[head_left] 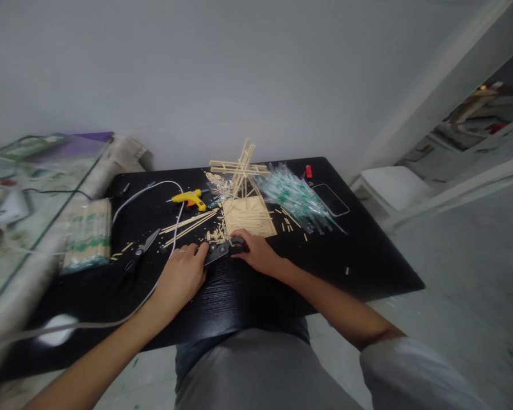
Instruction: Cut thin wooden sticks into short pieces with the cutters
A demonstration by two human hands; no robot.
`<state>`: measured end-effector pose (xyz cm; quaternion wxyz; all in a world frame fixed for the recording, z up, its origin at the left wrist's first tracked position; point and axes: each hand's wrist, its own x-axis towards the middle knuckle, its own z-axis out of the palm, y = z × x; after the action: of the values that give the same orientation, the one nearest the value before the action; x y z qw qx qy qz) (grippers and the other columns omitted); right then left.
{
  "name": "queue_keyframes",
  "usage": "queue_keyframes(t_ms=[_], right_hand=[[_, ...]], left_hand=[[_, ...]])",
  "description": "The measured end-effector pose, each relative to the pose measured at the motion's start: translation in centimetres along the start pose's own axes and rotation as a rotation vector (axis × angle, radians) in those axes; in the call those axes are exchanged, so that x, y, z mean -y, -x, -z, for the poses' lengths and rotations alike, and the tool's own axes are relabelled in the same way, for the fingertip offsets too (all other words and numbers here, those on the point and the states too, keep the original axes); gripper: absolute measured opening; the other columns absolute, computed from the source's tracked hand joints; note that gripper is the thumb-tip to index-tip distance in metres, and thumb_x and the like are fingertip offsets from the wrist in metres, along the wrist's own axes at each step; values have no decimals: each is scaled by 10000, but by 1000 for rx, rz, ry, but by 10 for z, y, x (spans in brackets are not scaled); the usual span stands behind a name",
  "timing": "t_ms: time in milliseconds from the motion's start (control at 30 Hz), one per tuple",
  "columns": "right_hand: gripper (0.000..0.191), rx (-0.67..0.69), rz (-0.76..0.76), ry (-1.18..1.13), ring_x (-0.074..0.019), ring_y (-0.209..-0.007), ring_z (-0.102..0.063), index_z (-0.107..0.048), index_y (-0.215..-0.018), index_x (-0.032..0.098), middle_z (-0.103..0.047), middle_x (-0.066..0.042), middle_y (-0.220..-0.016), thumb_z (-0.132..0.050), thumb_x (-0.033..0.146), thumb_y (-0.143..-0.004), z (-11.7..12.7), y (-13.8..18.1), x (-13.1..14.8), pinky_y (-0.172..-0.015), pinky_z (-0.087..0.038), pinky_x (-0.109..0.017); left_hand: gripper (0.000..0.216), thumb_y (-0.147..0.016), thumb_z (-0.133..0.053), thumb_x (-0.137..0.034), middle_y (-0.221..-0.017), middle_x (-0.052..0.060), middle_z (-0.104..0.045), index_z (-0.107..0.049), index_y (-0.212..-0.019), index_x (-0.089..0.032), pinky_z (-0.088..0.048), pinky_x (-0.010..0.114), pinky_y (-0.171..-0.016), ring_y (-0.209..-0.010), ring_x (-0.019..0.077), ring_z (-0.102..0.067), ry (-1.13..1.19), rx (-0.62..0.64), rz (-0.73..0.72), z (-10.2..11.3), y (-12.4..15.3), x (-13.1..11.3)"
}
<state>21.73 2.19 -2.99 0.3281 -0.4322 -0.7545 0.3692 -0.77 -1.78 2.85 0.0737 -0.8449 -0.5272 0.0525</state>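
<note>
Towards the front edge of the surface [346, 245], the right hand [259, 253] has its grip wrapped round the hand cutter [218, 252], apparently steadied by the left hand [187, 266], whose grip I cannot judge.

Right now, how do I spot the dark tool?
On the black table, find the stick model, then come toward the wearer to the left hand and right hand. The dark tool spans between them, with round discs on it. Unlike the scissors lying farther left, it is held.

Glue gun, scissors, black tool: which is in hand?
The black tool: the right hand grips it, with the left hand at its other end. The scissors and yellow glue gun lie untouched.
</note>
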Motion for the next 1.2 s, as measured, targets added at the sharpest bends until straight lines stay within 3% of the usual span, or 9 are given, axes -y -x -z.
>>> queue_keyframes(t_ms=[200, 467, 700, 867, 967, 1100, 1200], right_hand=[[441, -1, 20, 29, -223, -963, -678, -601, -1188, 223, -716, -36, -1031, -803, 167, -800, 1, 0, 2, -901, -481, -330], [438, -10, 15, 33, -222, -951, -678, -604, -1185, 234, -717, -35, -1046, -801, 172, -799, 0, 1, 1, -887, -485, -329], [539, -20, -64, -104, -195, -823, -710, -605, -1235, 231, -738, 3, -900, -843, 181, -754, 1, 2, -3, -813, -531, -320], [246, -51, -58, -117, -175, -774, -695, -704, -984, 191, -736, -7, -837, -839, 229, -781, 13, 1, -8, -758, -532, -289], [151, -12, 11, 12, -172, -767, -673, -721, -879, 174, -721, -25, -834, -838, 195, -786, 17, 3, -12, -752, -522, -285], [117, 55, 100, 180, -179, -793, -665, -731, -880, 157, -711, -45, -835, -821, 162, -805, 13, 6, -14, -769, -514, -291], [73, 44, 150, 273, -192, -805, -659, -726, -861, 144, -704, -57, -823, -790, 174, -841, 13, 7, -12, -776, -514, -303]], left_hand=[[330, -848, -453, -50, -951, 135, -663, -627, -1112, -145, -511, 401, -805, -848, 282, -652, -3, 32, 32, 2, -1, -2], [339, -867, -438, -61, -945, 119, -675, -602, -1147, -160, -528, 373, -707, -795, 278, -684, 0, 59, 61, -2, 1, -1], [316, -843, -572, -146, -1034, 146, -673, -641, -1152, -152, -522, 416, -862, -963, 318, -653, 54, -66, 68, -5, -4, 10], [321, -891, -563, -231, -1177, 133, -671, -647, -1198, -189, -502, 389, -852, -1015, 308, -650, 202, -188, 196, -5, -18, 29], [277, -942, -537, -355, -1102, 93, -720, -672, -1138, -214, -476, 336, -781, -955, 279, -675, 362, -222, 252, -5, -29, 33], [388, -896, -563, -592, -832, 35, -741, -693, -898, -226, -415, 296, -668, -751, 237, -667, 587, -210, 294, -4, -41, 25], [457, -906, -508, -629, -731, 22, -703, -655, -787, -214, -387, 290, -641, -669, 211, -623, 684, -156, 247, -3, -45, 20]])
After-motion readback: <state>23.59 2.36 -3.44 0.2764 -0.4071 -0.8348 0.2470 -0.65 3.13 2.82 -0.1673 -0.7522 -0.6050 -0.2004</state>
